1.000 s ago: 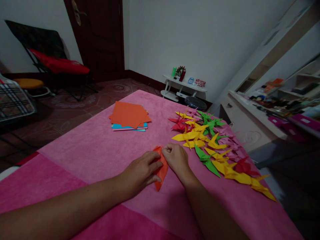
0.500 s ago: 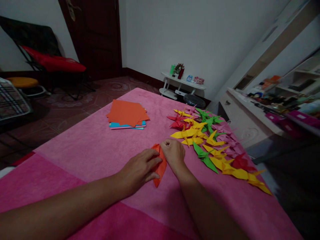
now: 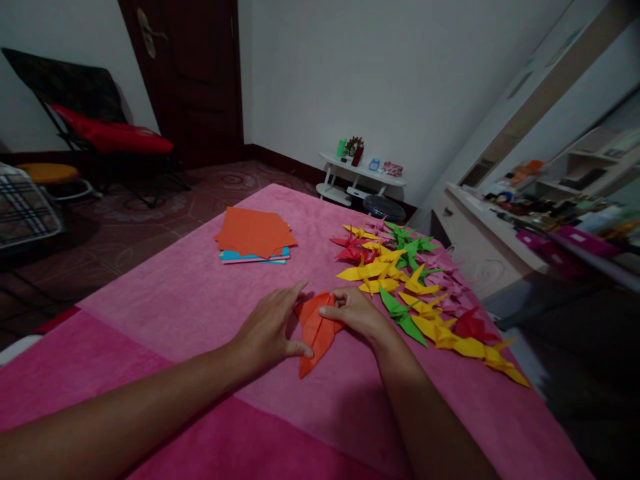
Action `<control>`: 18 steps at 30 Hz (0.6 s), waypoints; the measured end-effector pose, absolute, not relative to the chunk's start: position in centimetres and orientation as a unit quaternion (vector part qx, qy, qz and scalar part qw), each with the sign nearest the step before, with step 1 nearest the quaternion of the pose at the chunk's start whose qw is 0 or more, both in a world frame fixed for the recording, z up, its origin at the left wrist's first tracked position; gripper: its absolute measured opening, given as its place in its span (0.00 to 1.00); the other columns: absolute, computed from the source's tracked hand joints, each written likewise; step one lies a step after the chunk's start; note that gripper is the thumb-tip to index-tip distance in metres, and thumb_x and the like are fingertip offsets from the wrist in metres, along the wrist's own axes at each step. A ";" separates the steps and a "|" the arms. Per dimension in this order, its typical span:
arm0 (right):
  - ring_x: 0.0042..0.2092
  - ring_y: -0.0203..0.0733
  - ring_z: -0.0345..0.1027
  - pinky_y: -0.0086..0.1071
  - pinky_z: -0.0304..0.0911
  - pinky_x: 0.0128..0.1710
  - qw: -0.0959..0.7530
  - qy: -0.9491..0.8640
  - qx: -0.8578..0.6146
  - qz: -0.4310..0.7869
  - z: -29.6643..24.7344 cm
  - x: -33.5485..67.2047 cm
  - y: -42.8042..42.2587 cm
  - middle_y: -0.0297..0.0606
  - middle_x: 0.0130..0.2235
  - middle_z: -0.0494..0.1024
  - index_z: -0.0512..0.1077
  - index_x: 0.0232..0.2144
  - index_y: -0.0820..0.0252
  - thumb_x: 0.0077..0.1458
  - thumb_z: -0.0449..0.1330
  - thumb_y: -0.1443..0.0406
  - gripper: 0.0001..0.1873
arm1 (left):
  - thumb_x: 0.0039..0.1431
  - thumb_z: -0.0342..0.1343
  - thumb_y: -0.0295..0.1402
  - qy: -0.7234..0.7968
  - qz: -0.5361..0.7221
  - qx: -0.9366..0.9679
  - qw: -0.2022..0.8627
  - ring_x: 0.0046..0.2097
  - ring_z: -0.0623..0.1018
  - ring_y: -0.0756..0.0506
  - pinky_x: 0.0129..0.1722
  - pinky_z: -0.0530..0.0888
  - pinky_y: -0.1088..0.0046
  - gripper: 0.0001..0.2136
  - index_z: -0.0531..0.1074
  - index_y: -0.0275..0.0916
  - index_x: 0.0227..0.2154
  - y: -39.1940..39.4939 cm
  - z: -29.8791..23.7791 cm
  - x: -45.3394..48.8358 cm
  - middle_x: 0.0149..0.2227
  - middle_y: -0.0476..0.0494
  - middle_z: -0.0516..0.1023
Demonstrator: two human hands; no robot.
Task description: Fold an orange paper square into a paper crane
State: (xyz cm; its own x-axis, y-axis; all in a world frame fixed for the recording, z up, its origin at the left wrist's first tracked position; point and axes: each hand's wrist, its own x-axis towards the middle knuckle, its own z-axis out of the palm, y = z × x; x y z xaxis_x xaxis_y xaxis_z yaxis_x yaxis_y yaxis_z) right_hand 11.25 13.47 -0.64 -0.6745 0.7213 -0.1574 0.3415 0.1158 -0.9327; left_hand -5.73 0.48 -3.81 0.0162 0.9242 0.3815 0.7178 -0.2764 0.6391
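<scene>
A partly folded piece of orange origami paper lies on the pink cloth in front of me, pointed at its near end and wider at the far end. My right hand pinches its upper right part between thumb and fingers. On the other side, my left hand is spread, its thumb touching the paper's lower left edge and its fingers apart near the upper left corner. To the right lie many folded paper cranes in yellow, green, red and pink. Farther back is a stack of square paper, orange on top.
The pink cloth covers the table. Beyond it stand a small white shelf with little items and a dark door. A red-seated folding chair is at the left, a cluttered dresser at the right.
The orange paper now looks wider, with flaps spread at its far end. My left fingers have lifted off and opened. My right hand has gone from a fist beside it to a pinch on it.
</scene>
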 end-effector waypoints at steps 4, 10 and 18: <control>0.26 0.35 0.66 0.27 0.61 0.27 0.215 -0.672 -0.341 0.621 -0.1 10.8 13.3 0.35 0.26 0.76 0.75 0.27 0.65 0.38 0.67 0.58 0.15 | 0.44 0.67 0.44 0.598 0.457 0.620 0.221 0.53 0.72 0.38 0.52 0.68 0.54 0.47 0.47 0.44 0.64 0.6 -2.8 -5.6 0.52 0.36 0.72; 0.18 0.31 0.54 0.25 0.50 0.16 0.316 -0.669 -0.381 0.555 0.3 9.0 11.9 0.28 0.17 0.67 0.73 0.28 0.63 0.40 0.63 0.57 0.15 | 0.49 0.63 0.40 0.566 0.546 0.480 0.387 0.40 0.78 0.42 0.40 0.75 0.64 0.28 0.65 0.35 0.52 1.9 0.5 -5.6 0.42 0.38 0.78; 0.18 0.32 0.56 0.26 0.51 0.17 0.332 -0.677 -0.378 0.537 0.4 8.3 9.4 0.26 0.18 0.65 0.64 0.28 0.58 0.46 0.59 0.59 0.11 | 0.51 0.60 0.33 0.644 0.490 0.543 0.223 0.22 0.67 0.51 0.23 0.60 0.79 0.22 0.68 0.38 0.50 3.9 2.0 -6.9 0.20 0.54 0.68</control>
State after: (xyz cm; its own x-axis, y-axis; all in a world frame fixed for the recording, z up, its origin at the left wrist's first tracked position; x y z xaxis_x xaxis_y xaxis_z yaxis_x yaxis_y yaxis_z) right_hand 8.28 9.42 0.36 -0.4931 0.8689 0.0434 0.1562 0.1375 -0.9781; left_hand -6.87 3.86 1.98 -0.3101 0.9187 0.2447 0.4811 -0.0703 0.8738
